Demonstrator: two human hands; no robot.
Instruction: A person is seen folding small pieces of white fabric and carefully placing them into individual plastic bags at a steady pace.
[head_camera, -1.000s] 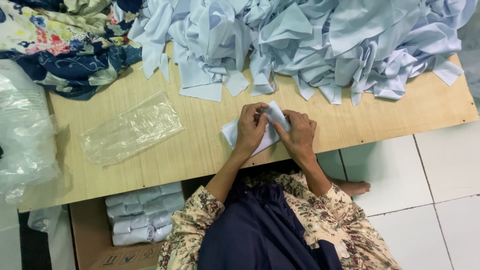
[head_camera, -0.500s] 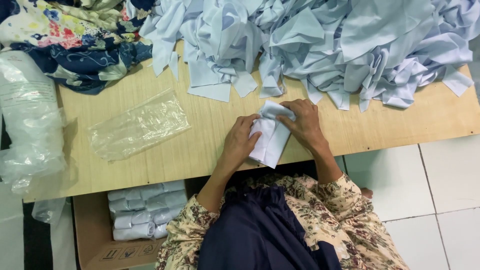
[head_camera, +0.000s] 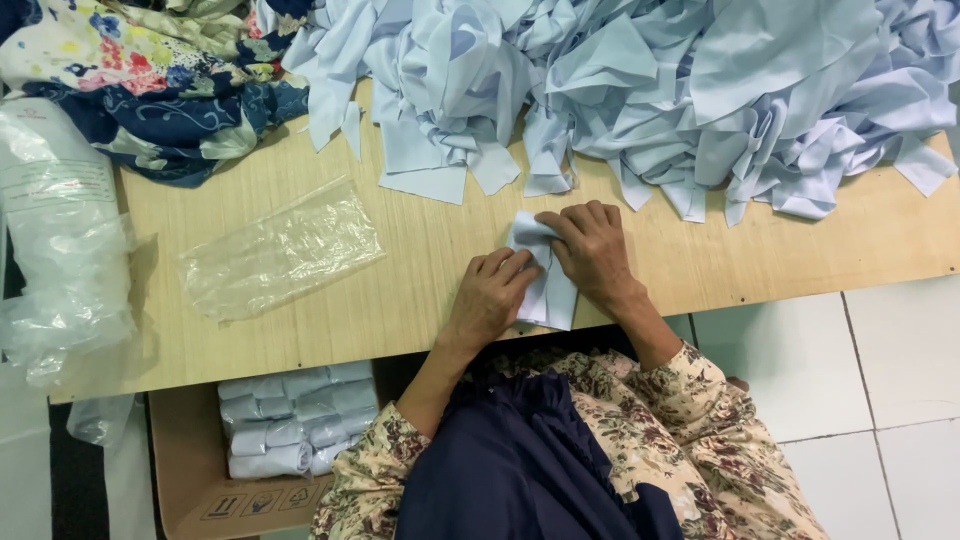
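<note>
A small pale blue cloth piece (head_camera: 548, 290) lies folded near the front edge of the wooden table (head_camera: 420, 260), one end hanging over the edge. My left hand (head_camera: 490, 298) presses its left side with the fingers curled onto it. My right hand (head_camera: 592, 252) grips the upper part of the same cloth, fingers bent over a fold. Both hands touch each other over the cloth.
A big heap of pale blue cloth pieces (head_camera: 640, 90) fills the table's back. Floral fabric (head_camera: 150, 80) lies back left. An empty clear plastic bag (head_camera: 280, 250) lies left of my hands, a stack of plastic bags (head_camera: 60, 230) at far left. A cardboard box (head_camera: 270, 440) with bagged cloths stands below.
The cloth has been folded narrower and shifted toward the table edge. Both hands moved slightly along it, the right one now over its upper fold.
</note>
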